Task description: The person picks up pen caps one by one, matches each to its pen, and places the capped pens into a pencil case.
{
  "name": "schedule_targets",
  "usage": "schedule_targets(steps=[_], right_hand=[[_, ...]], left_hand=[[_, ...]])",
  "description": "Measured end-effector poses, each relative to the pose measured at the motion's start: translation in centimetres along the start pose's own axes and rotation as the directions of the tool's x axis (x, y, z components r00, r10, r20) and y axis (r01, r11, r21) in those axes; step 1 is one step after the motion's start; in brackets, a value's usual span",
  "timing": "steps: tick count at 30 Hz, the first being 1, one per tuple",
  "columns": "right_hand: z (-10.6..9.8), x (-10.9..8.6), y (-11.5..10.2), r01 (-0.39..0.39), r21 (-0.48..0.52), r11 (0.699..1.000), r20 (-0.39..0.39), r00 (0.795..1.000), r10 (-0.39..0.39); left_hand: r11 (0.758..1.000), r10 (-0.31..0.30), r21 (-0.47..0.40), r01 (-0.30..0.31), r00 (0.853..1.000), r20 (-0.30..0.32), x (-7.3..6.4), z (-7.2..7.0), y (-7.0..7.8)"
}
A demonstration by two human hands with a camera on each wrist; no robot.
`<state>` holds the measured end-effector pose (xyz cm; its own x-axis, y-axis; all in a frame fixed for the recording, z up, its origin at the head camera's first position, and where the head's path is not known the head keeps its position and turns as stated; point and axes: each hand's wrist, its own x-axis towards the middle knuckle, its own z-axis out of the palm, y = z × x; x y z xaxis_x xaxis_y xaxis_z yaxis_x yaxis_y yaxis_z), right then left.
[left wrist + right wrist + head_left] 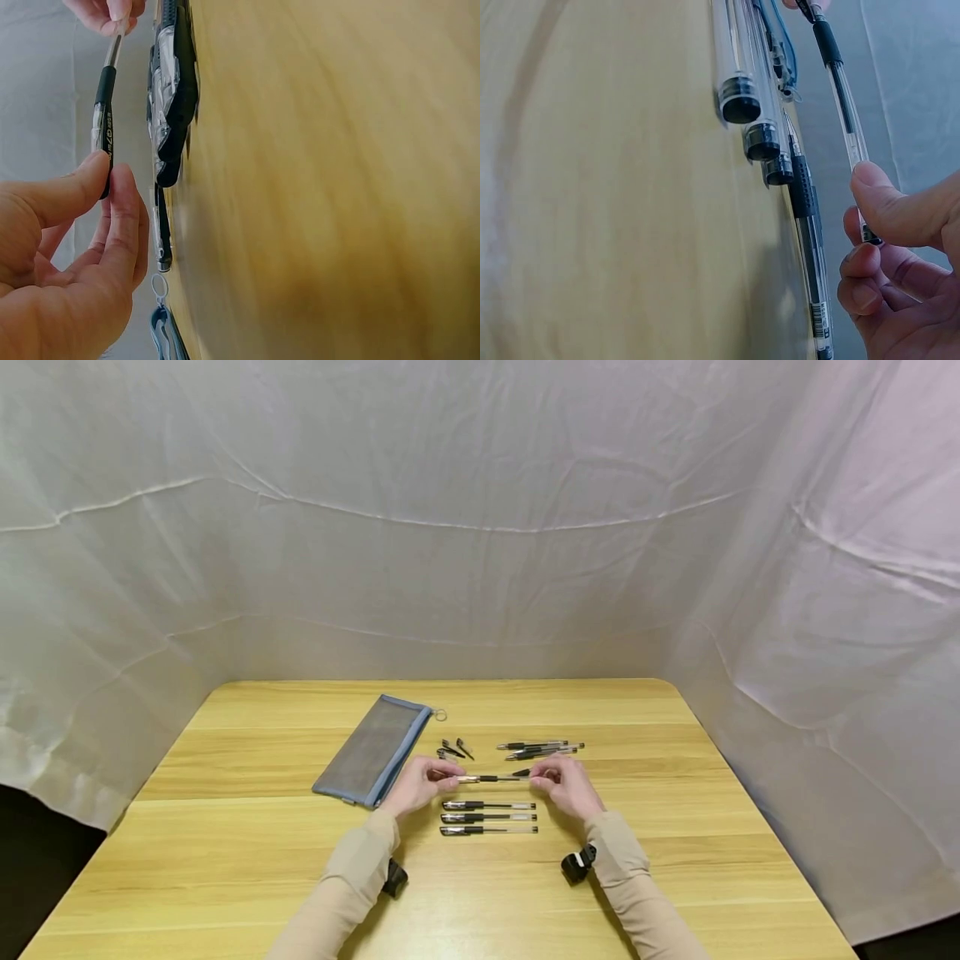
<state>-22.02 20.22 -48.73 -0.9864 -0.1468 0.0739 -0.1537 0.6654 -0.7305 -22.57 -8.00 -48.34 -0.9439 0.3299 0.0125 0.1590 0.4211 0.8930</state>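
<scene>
Both hands hold one clear-barrelled black gel pen [489, 778] level above the table. My left hand [422, 783] pinches its black capped end between thumb and fingers, plain in the left wrist view, where the cap [103, 139] with white lettering shows. At the other end, my right hand [567, 785] pinches the clear barrel [851, 124] close to its black end plug. Directly below, on the near side, three capped pens [487, 817] lie in a parallel row. Several uncapped pens [540, 749] lie beyond the right hand, tips to the left.
Loose black pen caps [453, 749] lie beyond the left hand. A grey mesh zip pouch [367, 752] with blue edging and a ring pull lies to the left. The wooden table [480, 910] is bordered by pale hanging cloth [480, 585] at the back and sides.
</scene>
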Motion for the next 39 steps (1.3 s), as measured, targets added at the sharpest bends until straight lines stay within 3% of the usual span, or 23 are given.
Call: schedule_targets(steps=[15,25,39], right_hand=[[0.42,0.02,-0.25,0.039,0.022,0.999,0.025,0.999,-0.040],[0.45,0.22,0.09,0.129,0.058,0.990,0.011,0.991,-0.130],[0.45,0.23,0.10,0.133,0.110,0.985,0.092,0.985,-0.143]], left_hand=[[1.000,0.022,0.007,-0.022,1.000,0.005,-0.19,0.08,-0.23],[0.993,0.044,-0.109,-0.038,0.998,0.049,-0.10,-0.22,-0.31],[0.985,0.087,-0.154,-0.075,0.994,0.070,-0.74,-0.69,0.13]])
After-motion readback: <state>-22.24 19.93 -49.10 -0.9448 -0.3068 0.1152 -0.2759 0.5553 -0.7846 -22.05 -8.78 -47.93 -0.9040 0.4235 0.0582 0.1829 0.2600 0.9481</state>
